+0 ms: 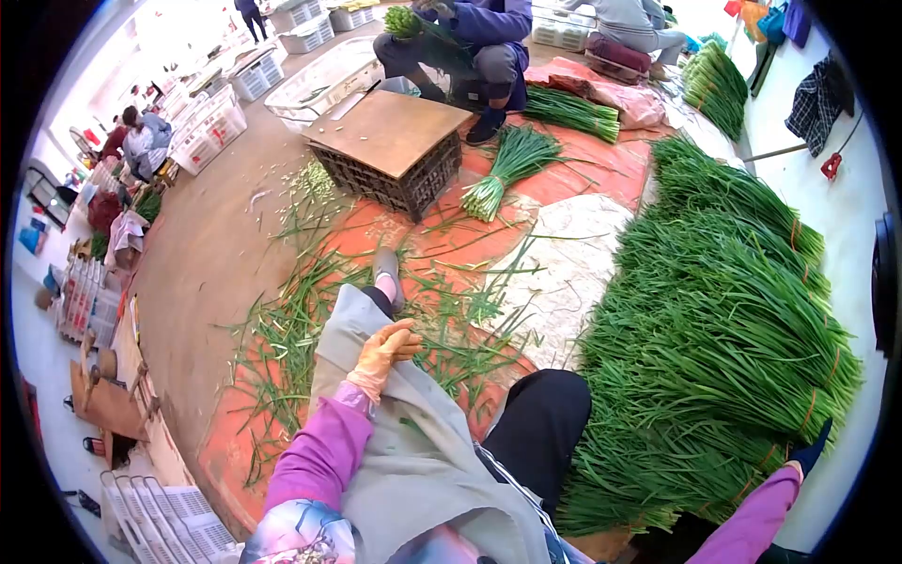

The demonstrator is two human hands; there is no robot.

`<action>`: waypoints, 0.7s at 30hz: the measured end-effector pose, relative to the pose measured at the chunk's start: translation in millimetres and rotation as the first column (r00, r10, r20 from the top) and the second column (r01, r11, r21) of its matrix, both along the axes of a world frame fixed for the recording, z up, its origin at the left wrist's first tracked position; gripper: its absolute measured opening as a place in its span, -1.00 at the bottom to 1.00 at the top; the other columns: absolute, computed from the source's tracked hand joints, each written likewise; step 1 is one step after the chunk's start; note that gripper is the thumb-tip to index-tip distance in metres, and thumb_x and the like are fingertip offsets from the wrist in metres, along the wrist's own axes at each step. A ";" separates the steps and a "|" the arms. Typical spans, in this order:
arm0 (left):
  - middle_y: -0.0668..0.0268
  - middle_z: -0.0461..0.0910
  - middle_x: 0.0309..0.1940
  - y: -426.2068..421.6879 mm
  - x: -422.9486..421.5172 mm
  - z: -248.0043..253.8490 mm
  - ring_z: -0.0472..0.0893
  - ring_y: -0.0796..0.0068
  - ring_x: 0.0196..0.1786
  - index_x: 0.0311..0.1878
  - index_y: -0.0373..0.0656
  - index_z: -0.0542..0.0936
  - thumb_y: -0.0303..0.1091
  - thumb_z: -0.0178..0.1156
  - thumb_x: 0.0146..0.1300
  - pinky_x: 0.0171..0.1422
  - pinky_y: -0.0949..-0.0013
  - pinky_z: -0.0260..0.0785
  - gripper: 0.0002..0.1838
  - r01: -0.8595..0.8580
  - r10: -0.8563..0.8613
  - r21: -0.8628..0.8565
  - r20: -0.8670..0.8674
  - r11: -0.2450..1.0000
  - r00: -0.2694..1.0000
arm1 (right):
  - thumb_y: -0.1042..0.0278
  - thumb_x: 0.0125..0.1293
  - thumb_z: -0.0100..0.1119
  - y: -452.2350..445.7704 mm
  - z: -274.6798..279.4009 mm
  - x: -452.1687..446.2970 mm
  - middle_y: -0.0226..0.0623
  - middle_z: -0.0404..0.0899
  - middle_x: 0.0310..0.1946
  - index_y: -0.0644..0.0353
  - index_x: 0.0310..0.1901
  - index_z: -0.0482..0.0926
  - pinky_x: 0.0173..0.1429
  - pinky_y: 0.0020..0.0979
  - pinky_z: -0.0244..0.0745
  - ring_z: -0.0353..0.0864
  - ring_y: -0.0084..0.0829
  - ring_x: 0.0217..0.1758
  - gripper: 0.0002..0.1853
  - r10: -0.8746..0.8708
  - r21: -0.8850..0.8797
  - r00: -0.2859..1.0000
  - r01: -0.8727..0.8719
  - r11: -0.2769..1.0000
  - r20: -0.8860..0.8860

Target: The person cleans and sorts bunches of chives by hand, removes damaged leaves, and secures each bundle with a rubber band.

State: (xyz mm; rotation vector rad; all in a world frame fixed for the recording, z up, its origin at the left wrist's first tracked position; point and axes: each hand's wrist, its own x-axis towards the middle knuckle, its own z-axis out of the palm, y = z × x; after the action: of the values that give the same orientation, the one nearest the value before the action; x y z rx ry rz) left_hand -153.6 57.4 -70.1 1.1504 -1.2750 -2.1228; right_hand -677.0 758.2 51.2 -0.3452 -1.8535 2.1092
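Note:
My left hand, in a pale orange glove, rests above the grey apron on my lap. Its fingers are curled together, and whatever they may hold is too small to make out. At the far right my right hand, in a dark blue glove, touches the base end of a bundle in the big pile of long green stalks. Its fingers are partly hidden at the bundle. Orange bands tie the bundles near their pale ends.
A wooden board on a black crate stands ahead. Beside it a loose bundle lies on the orange sheet. A seated co-worker holds green stalks. Loose leaves litter the floor. White baskets stand at the left.

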 end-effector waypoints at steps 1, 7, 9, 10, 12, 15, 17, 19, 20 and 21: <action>0.18 0.57 -0.19 -0.8 -1.5 -3.0 0.58 0.46 -0.21 0.13 -0.20 0.39 -0.28 0.09 0.28 -0.16 0.51 0.42 -0.61 -0.004 0.004 0.002 0.002 1.000 1.000 | 0.39 0.33 -0.22 16.8 -11.4 -6.6 -0.42 0.18 0.30 0.00 0.36 0.09 0.30 -0.04 0.08 0.18 -0.28 0.29 -0.46 0.015 0.077 0.999 -0.012 0.997 -0.031; 0.17 0.58 -0.14 -1.5 -8.0 -9.7 0.60 0.39 -0.14 0.16 -0.15 0.39 -0.21 0.04 0.30 -0.04 0.43 0.41 -0.60 0.097 -0.097 -0.058 0.002 0.994 0.995 | 0.51 0.27 -0.17 46.5 -35.3 15.2 -0.30 0.25 0.23 0.04 0.30 0.16 0.25 -0.25 0.19 0.27 -0.32 0.21 -0.47 0.010 0.450 0.981 0.080 0.890 -0.194; 0.17 0.58 -0.13 -2.5 -8.1 -8.7 0.60 0.39 -0.15 0.17 -0.16 0.38 -0.19 0.05 0.30 -0.03 0.43 0.40 -0.58 0.118 -0.119 -0.051 -0.010 0.992 0.993 | 0.51 0.25 -0.14 -1.1 -18.7 37.5 -0.29 0.28 0.20 0.07 0.27 0.19 0.23 -0.26 0.22 0.30 -0.33 0.18 -0.49 0.012 0.309 0.983 0.046 0.950 -0.183; 0.18 0.57 -0.14 -2.9 -7.4 -5.9 0.60 0.41 -0.16 0.17 -0.16 0.38 -0.18 0.06 0.29 -0.03 0.44 0.40 -0.57 0.135 -0.135 -0.060 0.001 0.989 0.991 | 0.51 0.24 -0.12 -20.7 -11.3 44.7 -0.28 0.30 0.18 0.09 0.25 0.21 0.22 -0.27 0.23 0.31 -0.33 0.17 -0.50 0.040 0.283 0.981 0.015 0.959 -0.191; 0.18 0.57 -0.14 -7.4 -3.0 -7.2 0.60 0.42 -0.16 0.17 -0.16 0.39 -0.18 0.05 0.30 -0.04 0.45 0.39 -0.57 0.125 -0.126 -0.063 -0.014 0.990 0.992 | 0.51 0.23 -0.09 -57.2 8.3 54.2 -0.27 0.33 0.15 0.12 0.22 0.24 0.20 -0.29 0.25 0.34 -0.34 0.14 -0.52 0.106 0.248 0.969 -0.049 0.968 -0.224; 0.19 0.57 -0.19 -6.7 0.7 -17.8 0.58 0.46 -0.24 0.14 -0.17 0.41 -0.28 0.04 0.31 -0.15 0.47 0.40 -0.64 0.090 -0.089 0.006 -0.122 0.996 0.989 | 0.52 0.20 -0.04 -100.3 44.6 65.5 -0.25 0.38 0.10 0.17 0.18 0.30 0.17 -0.31 0.29 0.38 -0.34 0.10 -0.54 0.221 0.253 0.934 -0.150 0.956 -0.282; 0.19 0.57 -0.22 -7.2 5.9 -23.5 0.56 0.50 -0.27 0.13 -0.17 0.42 -0.31 0.05 0.31 -0.20 0.51 0.39 -0.66 0.069 -0.062 0.046 -0.142 0.997 0.988 | 0.52 0.18 0.00 -127.7 65.4 65.1 -0.24 0.41 0.06 0.20 0.15 0.33 0.15 -0.33 0.31 0.41 -0.35 0.07 -0.56 0.295 0.236 0.895 -0.224 0.946 -0.335; 0.20 0.57 -0.24 -9.9 14.7 -17.4 0.55 0.52 -0.28 0.13 -0.17 0.42 -0.29 0.05 0.31 -0.22 0.52 0.38 -0.65 0.044 -0.045 -0.007 -0.130 0.999 0.991 | 0.53 0.17 0.03 -154.5 86.9 62.8 -0.23 0.44 0.03 0.23 0.12 0.36 0.13 -0.34 0.33 0.44 -0.35 0.04 -0.57 0.364 0.229 0.853 -0.295 0.928 -0.375; 0.21 0.57 -0.25 -4.2 10.1 -18.4 0.54 0.54 -0.29 0.12 -0.17 0.42 -0.28 0.06 0.31 -0.24 0.53 0.37 -0.65 0.075 -0.078 -0.032 -0.119 0.997 0.990 | 0.53 0.16 0.05 -168.7 102.3 67.0 -0.23 0.46 0.01 0.25 0.10 0.38 0.12 -0.35 0.34 0.45 -0.36 0.02 -0.58 0.395 0.241 0.825 -0.321 0.916 -0.403; 0.24 0.57 -0.30 -5.7 10.8 -26.4 0.53 0.56 -0.33 0.15 -0.16 0.40 -0.25 0.10 0.27 -0.26 0.52 0.36 -0.59 0.069 -0.073 -0.037 -0.132 0.997 0.989 | 0.53 0.15 0.07 -182.5 118.2 76.0 -0.22 0.47 0.00 0.27 0.09 0.40 0.11 -0.36 0.36 0.47 -0.36 0.01 -0.59 0.424 0.266 0.797 -0.337 0.903 -0.430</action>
State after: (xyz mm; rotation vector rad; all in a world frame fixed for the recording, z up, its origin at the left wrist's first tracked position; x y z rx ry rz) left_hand -142.8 51.7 -96.4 0.9454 -1.3021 -2.1817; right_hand -600.9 575.7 169.4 0.6036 -1.8811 1.9877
